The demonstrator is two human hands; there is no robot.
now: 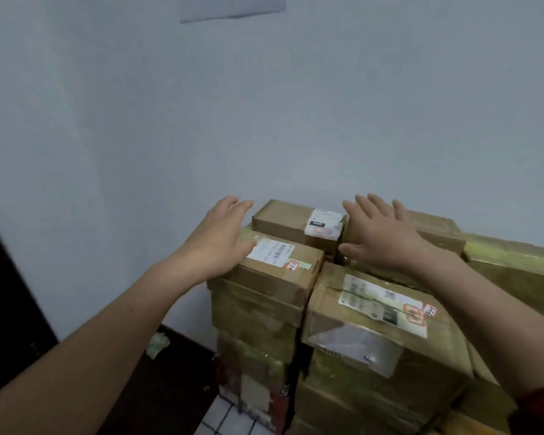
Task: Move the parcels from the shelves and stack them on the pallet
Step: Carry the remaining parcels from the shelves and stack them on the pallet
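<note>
my left hand (pixel 215 237) and right hand (pixel 380 235), fingers spread and holding nothing, flank the small box (pixel 292 222) atop the stack of parcels (pixel 358 356) by the wall (pixel 264 105), probably to square it against its neighbours.

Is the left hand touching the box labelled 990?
Cannot tell. Head view: the left hand is beside the box labelled 990; blur hides any gap at its fingers.

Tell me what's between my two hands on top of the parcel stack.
In the head view, a small flat cardboard parcel with a white label lies between the left hand and the right hand.
</note>
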